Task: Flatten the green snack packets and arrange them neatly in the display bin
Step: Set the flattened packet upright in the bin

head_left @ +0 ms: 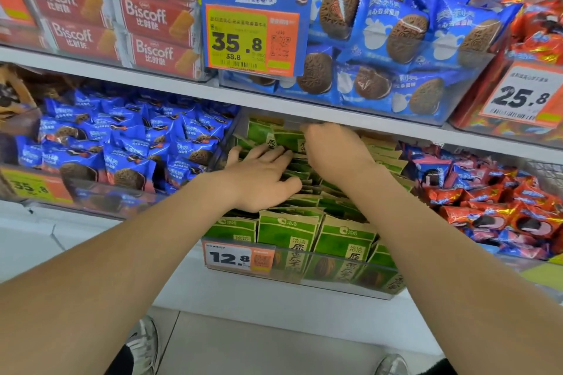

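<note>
Head view showed the shelf unit, with your clear display bin (pixel 344 281) on the lower shelf and packed with green snack packets (pixel 289 237). The packets were green with brown paper tops and dark lettering down a pale strip. The front row stood upright against the bin's wall, while those behind lay tilted and overlapping. A bin of blue packets (pixel 128 146) sat just to the left, and red packets (pixel 493 213) were heaped to the right. The upper shelf edge (pixel 304 113) hung over the back of your bin and hid its far end. Your 2 hands were both in the bin. Your left hand (pixel 262 176) lay flat on the tilted packets with its fingers straight. Your right hand (pixel 335 152) reached further back, with its fingers bent down among the packets; I could not tell whether they gripped one. A 12.8 price tag (pixel 237 257) covered the bin's front left corner.
</note>
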`<state>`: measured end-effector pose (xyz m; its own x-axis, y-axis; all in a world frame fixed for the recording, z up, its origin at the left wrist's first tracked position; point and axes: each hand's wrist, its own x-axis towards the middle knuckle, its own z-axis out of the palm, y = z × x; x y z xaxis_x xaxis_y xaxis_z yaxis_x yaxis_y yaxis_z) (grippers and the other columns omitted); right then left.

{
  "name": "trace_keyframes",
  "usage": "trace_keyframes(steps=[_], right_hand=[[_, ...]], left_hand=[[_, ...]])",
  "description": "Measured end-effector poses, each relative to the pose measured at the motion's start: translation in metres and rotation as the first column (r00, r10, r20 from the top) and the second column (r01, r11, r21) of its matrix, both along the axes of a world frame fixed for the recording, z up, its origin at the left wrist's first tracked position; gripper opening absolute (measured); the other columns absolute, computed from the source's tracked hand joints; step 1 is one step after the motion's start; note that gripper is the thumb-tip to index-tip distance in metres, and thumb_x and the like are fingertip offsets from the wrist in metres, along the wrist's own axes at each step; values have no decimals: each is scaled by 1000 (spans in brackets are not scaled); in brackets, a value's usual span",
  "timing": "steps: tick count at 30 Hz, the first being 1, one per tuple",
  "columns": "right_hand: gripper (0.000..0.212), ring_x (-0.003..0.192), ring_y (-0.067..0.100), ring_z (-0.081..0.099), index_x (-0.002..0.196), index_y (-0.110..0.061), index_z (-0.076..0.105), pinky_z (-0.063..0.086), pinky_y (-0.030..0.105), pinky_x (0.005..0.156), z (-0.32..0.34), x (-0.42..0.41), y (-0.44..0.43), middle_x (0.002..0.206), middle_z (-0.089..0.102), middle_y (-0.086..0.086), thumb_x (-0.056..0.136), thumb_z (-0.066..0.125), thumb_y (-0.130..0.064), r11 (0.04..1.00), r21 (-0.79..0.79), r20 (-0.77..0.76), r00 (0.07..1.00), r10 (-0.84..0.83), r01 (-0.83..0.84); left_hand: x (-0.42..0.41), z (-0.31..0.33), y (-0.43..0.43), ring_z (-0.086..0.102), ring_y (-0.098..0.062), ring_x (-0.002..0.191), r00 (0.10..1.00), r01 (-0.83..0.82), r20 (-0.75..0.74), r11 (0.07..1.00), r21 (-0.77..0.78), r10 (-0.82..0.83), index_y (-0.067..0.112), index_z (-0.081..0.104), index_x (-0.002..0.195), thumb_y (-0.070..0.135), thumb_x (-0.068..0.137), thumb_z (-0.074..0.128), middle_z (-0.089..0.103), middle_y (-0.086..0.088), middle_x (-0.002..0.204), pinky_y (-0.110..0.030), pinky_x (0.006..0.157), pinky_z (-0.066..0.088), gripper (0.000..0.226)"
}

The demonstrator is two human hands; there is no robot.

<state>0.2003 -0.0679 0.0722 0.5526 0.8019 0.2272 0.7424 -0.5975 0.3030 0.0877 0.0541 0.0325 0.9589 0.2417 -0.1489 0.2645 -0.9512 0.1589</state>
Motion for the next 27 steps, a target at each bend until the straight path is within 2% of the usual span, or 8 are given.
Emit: trace_keyframes(steps=[3, 7, 9, 12, 16, 21, 25, 27], right_hand=[[27, 112, 37, 67, 127, -8, 62, 56, 46, 85, -2, 9, 12, 124, 67, 15, 100, 60, -6, 994, -42, -44, 994, -102, 100], [35, 122, 36, 61, 134, -8, 60, 48, 46, 94, -7, 13, 27, 132, 64, 14, 100, 60, -6, 980, -128, -80, 984, -161, 150], [54, 130, 41, 57, 151, -8, 44, 46, 51, 103, -10, 8, 32, 143, 57, 18, 99, 58, -5, 993, -109, -63, 997, -50, 43], [71, 122, 44, 61, 162, -12, 30, 51, 49, 92, -21, 3, 29, 142, 57, 22, 97, 56, 1, 994, -52, -55, 994, 98, -100], [61, 121, 40, 61, 153, -9, 46, 53, 45, 91, -21, 13, 31, 135, 58, 22, 96, 64, 3, 998, 4, -152, 986, -64, 66], [39, 118, 37, 61, 137, -6, 55, 53, 47, 94, -16, 27, 50, 131, 60, 19, 99, 58, 3, 1000, 2, -170, 985, -27, 27], [33, 98, 30, 60, 135, -6, 59, 52, 40, 84, -10, 36, 53, 122, 63, 16, 103, 51, -2, 999, -16, -279, 960, -34, 30], [36, 106, 31, 63, 142, -9, 57, 55, 42, 94, -8, 32, 47, 133, 64, 18, 107, 46, -11, 999, -20, -353, 935, -31, 25]], left_hand=[[1, -2, 1, -5, -16, 164, 1000, 2, 5, 1000, 6, -2, 31, 2, 170, 70, 86, 7, -3, 9, 178, -60, 128, -2, 93], [1, -4, 2, -6, -20, 164, 999, -8, 40, 1000, 18, 7, 25, 2, 171, 67, 102, 19, -4, 2, 179, -60, 128, -3, 82], [-1, -4, 0, -10, -23, 164, 998, -42, 52, 999, 26, 41, 19, 4, 171, 67, 103, 24, -8, -3, 179, -61, 128, -6, 86], [-3, -2, -2, -16, -29, 163, 993, -100, 61, 994, 42, 98, 17, 5, 170, 75, 97, 27, -18, -7, 177, -64, 126, -9, 96], [-7, 0, -2, -17, -31, 163, 991, -124, 49, 991, 53, 121, 21, 2, 171, 77, 98, 25, -17, -8, 177, -62, 126, -10, 94], [-5, -1, -1, -13, -36, 163, 987, -152, 62, 987, 49, 149, 17, -9, 169, 80, 92, 27, -16, -13, 177, -60, 128, -8, 106], [-4, 4, -1, -11, -39, 163, 982, -187, 22, 981, 58, 186, 9, -12, 168, 83, 93, 28, -20, -17, 175, -60, 129, -7, 112], [-5, 8, -1, -10, -38, 163, 982, -190, 2, 980, 54, 191, 9, -13, 168, 82, 95, 30, -22, -17, 174, -60, 129, -6, 111]])
